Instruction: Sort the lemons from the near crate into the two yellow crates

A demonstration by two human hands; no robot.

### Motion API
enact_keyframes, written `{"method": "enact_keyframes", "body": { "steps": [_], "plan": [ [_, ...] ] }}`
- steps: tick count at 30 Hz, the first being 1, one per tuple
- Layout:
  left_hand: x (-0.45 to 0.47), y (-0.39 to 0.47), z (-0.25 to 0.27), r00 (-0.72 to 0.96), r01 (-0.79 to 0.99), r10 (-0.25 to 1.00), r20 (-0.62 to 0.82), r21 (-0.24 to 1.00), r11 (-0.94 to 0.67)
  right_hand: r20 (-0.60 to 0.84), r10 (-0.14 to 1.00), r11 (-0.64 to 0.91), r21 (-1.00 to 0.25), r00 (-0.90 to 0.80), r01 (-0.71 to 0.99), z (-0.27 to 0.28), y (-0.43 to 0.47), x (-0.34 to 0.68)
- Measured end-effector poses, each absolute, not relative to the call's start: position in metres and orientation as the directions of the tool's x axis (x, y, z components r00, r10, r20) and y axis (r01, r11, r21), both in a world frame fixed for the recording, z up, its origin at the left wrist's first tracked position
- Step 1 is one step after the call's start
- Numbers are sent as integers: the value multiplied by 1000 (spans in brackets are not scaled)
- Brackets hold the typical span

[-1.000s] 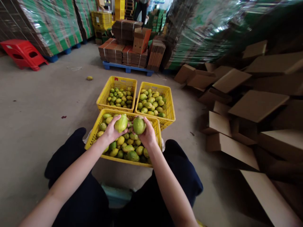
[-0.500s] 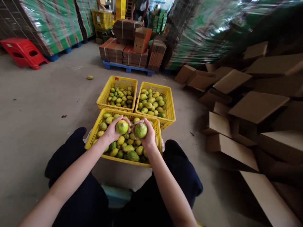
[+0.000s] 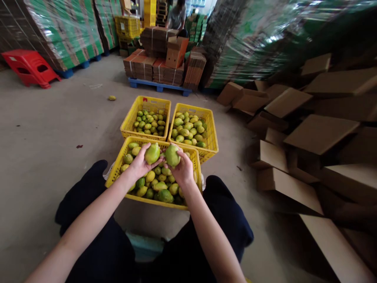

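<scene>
My left hand (image 3: 142, 163) cradles a yellow-green lemon (image 3: 152, 153), its fingers curled beneath the fruit. Close beside it, my right hand (image 3: 184, 169) grips a greener lemon (image 3: 172, 155) between thumb and fingers. Both hands are held above the near yellow crate (image 3: 118, 159), which is full of yellow and green lemons (image 3: 165, 195). Part of that crate's fruit is hidden behind my hands. Just beyond stand two more yellow crates, the left one (image 3: 126, 122) and the right one (image 3: 214, 135), each holding lemons.
Loose cardboard boxes (image 3: 321, 131) are heaped on the right. Bundled flat cartons (image 3: 167, 74) sit on a blue pallet (image 3: 159, 87) ahead. A red stool (image 3: 31, 67) stands at far left, and one lemon (image 3: 112, 98) lies on the floor. A person (image 3: 177, 17) is in the background.
Both lemons have been turned in my hands, showing their sides instead of their ends. My left fingers have opened out somewhat under the fruit. The background person has lowered.
</scene>
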State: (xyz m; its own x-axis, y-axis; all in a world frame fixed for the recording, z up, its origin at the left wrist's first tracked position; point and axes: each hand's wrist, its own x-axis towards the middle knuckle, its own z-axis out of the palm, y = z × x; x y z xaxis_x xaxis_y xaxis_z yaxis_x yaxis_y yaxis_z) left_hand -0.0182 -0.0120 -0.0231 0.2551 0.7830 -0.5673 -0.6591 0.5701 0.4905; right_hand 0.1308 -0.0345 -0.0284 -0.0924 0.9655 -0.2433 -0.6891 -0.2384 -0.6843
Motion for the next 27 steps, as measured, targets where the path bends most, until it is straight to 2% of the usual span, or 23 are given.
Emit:
{"method": "enact_keyframes", "body": {
  "steps": [3, 5, 9, 13, 16, 22, 27],
  "plan": [
    [-21, -12, -26, 275, -640, 755, -595, 472, 606, -294, 951, -271, -634, -99, -724, -33, -32, 135],
    [-22, -13, -30, 308, -659, 771, -558, 459, 596, -285, 952, -261, -580, -108, -772, -36, -31, 136],
    [-18, -17, -35, 256, -836, 867, -427, 352, 420, -283, 955, -211, -444, -87, -871, -41, -30, 132],
    [-5, -16, -37, 183, -917, 891, -415, 256, 307, -342, 940, -140, -355, -11, -924, -49, -27, 125],
    [4, -14, -41, 179, -922, 882, -436, 240, 306, -346, 938, -117, -363, 18, -924, -57, -22, 122],
    [5, -11, -58, 158, -924, 907, -390, 267, 275, -376, 926, -106, -360, 40, -927, -70, -14, 114],
    [4, -6, -54, 128, -944, 872, -473, 211, 253, -384, 921, -106, -394, 59, -913, -72, -11, 108]
  ]
}}
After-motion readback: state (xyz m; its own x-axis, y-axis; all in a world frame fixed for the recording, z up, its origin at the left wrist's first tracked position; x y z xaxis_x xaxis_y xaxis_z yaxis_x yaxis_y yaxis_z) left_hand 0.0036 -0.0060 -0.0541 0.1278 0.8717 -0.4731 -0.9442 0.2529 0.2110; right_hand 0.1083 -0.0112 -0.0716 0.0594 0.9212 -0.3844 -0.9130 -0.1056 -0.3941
